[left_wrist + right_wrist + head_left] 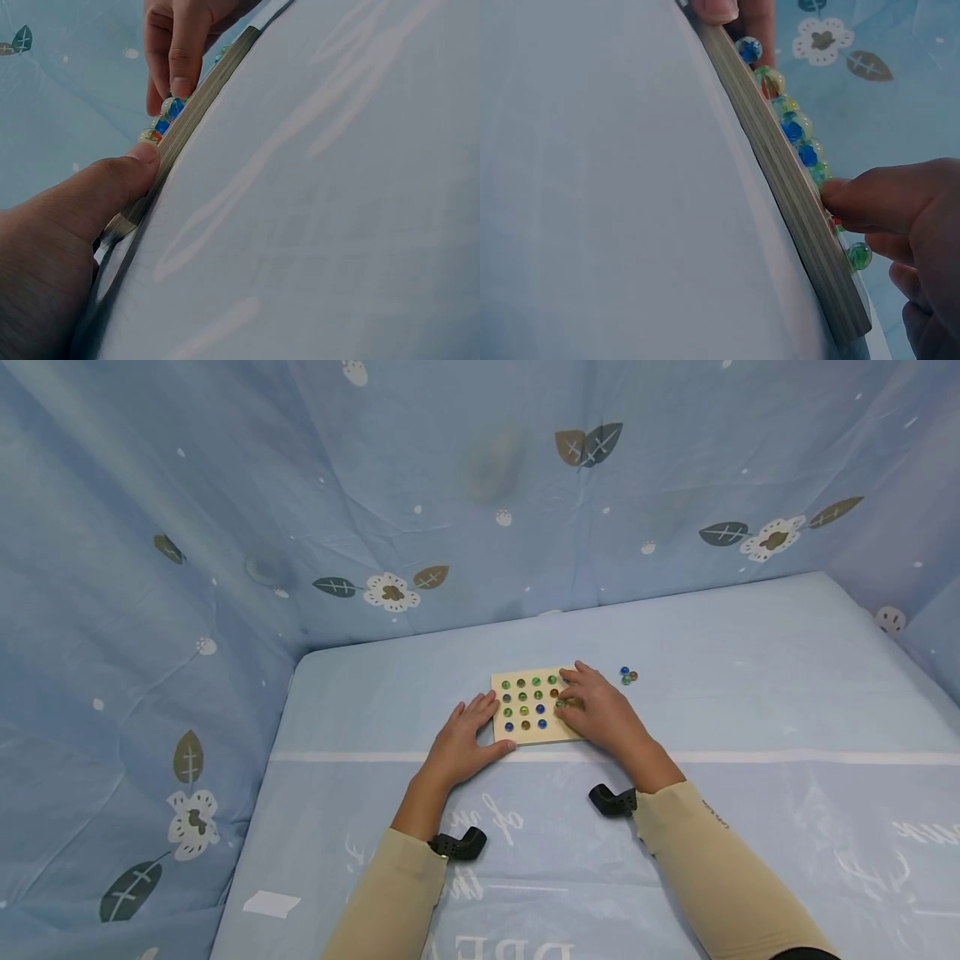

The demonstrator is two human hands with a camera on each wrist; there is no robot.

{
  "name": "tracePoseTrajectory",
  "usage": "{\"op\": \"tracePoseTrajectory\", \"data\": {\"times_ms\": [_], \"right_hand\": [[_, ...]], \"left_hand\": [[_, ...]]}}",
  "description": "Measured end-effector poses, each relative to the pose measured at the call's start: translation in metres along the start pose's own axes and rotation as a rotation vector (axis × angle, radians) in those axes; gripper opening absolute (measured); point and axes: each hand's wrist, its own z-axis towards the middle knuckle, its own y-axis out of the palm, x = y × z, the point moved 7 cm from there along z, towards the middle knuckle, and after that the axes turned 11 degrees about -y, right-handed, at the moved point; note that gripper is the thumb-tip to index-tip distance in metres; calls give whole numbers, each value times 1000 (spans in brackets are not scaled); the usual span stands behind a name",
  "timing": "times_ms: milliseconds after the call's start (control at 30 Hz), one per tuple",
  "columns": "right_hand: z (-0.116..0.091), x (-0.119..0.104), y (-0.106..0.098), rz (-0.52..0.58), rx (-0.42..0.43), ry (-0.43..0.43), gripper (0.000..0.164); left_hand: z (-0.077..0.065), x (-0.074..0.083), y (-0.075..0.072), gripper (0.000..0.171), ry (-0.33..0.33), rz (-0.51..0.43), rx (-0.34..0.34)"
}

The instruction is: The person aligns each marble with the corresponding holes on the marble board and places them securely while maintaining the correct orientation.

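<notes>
A flat square wooden board (532,733) lies on the table with rows of glass marbles (522,697) on it. My left hand (465,745) rests at the board's left near corner, fingers spread along the left side and thumb against the near edge. In the left wrist view, that thumb (139,165) touches the board's edge beside the marbles. Over the board's right part, my right hand (603,714) pinches a marble (559,703) between thumb and fingertips, at the board's surface. The right hand hides part of the right columns.
A small cluster of loose marbles (626,680) lies on the table to the right of the board. A pale blue cloth with a white stripe (750,757) covers the table. Patterned fabric (450,485) hangs behind and at the sides. A white paper piece (272,904) lies at near left.
</notes>
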Motion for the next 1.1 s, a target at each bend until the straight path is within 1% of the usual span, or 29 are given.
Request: {"op": "tracePoseTrajectory", "data": {"times_ms": [400,767,1100], "right_hand": [[-1,-1,1,-25,-7,-24,24],[-2,-2,1,-11,-9,-26,26],[-2,0,1,-15,-14,-8,28]], "left_hand": [[0,1,0,85,4,-12,1],[1,0,1,85,10,-11,-1],[1,-2,1,86,15,-17,-7]]}}
